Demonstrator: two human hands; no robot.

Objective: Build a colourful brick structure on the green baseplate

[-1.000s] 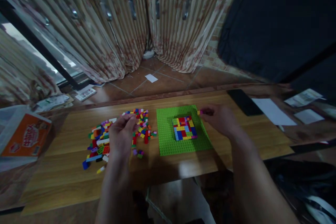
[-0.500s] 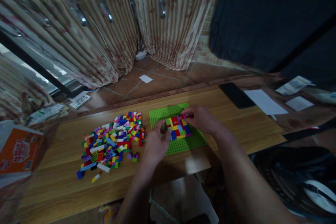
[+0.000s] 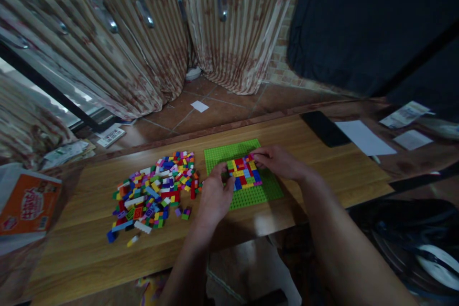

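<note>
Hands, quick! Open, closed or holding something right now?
Left hand: partly open, at the left edge of the brick block.
Right hand: at the block's far right corner; can't tell if it's open, closed or holding anything.

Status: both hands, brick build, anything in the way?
Left hand at left edge of brick build; right hand at its far right corner, grips unclear. Brick build on green baseplate. Loose bricks heaped to the left, not between hands.
</note>
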